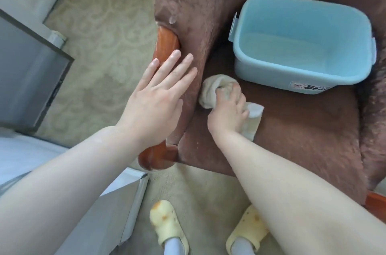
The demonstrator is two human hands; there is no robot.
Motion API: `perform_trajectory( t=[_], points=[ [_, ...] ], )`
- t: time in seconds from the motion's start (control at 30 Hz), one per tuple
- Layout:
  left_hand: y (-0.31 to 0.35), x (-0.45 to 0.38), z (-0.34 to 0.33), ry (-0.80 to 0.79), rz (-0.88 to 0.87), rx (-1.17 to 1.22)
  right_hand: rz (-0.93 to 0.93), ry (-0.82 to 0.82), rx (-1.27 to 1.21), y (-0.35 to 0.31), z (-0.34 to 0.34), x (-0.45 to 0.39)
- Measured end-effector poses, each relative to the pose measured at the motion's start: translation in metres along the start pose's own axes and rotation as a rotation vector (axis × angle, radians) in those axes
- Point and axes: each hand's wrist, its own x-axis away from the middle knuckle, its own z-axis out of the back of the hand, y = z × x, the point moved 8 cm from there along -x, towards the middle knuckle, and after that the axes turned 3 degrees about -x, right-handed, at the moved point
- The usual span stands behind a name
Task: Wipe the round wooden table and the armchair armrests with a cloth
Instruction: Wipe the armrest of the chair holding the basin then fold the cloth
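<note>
Right hand (228,112) grips cloth (211,92) beside blue tub (300,79) on armchair (302,129).

There is one view, from a wide-angle camera on the person's head, looking steeply down and a little forward, so both forearms enter from the bottom edge and the yellow slippers (167,227) stand on the carpet at the bottom centre. It is close: the brown armchair seat (292,129) fills the right and upper centre of the frame, with the blue tub (300,79) on it at upper right and the wooden armrest (167,43) running down the middle. The wide lens bends straight edges at the frame's borders, as on the grey furniture at the left.
</note>
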Motion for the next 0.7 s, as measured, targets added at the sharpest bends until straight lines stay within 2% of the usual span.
perform_trajectory(
  t=[0.07, 0.13, 0.23, 0.27, 0.3, 0.33, 0.37, 0.4, 0.43, 0.5, 0.57, 0.63, 0.7],
  points=[
    [-0.008, 0.002, 0.003, 0.039, 0.019, 0.047, 0.201, -0.145, 0.238, -0.022, -0.029, 0.015],
    [-0.019, 0.004, 0.004, 0.053, 0.051, 0.095, 0.535, -0.245, 0.457, -0.023, -0.044, 0.043],
    [-0.029, 0.01, 0.004, 0.057, 0.06, 0.167, 1.132, -0.537, 0.539, -0.004, -0.041, 0.085],
    [-0.031, 0.012, 0.005, 0.063, 0.063, 0.199, 1.25, -0.54, 0.55, -0.004, -0.029, 0.083],
    [-0.034, 0.014, 0.006, 0.074, 0.079, 0.24, 1.219, -0.447, 0.53, -0.008, -0.015, 0.068],
    [-0.041, 0.015, 0.007, 0.089, 0.112, 0.292, 1.017, -0.32, 0.45, -0.008, 0.0, 0.042],
    [-0.05, 0.015, 0.007, 0.104, 0.164, 0.354, 0.729, -0.223, 0.362, -0.004, 0.012, 0.021],
    [-0.06, 0.015, 0.007, 0.117, 0.235, 0.431, 0.461, -0.154, 0.291, 0.002, 0.015, 0.016],
    [-0.072, 0.016, 0.006, 0.126, 0.325, 0.523, 0.315, -0.171, 0.254, 0.005, 0.005, 0.027],
    [-0.095, 0.015, 0.001, 0.132, 0.539, 0.779, 0.363, -0.38, 0.199, -0.004, -0.036, 0.07],
    [-0.11, 0.011, -0.004, 0.096, 0.713, 1.095, 0.446, -0.539, 0.018, -0.023, -0.039, 0.104],
    [-0.113, 0.0, -0.007, -0.013, 0.782, 1.354, 0.226, -0.436, -0.349, -0.027, 0.007, 0.089],
    [-0.108, -0.015, -0.007, -0.179, 0.778, 1.538, 0.029, -0.144, -0.763, -0.033, 0.079, 0.053]
  ],
)
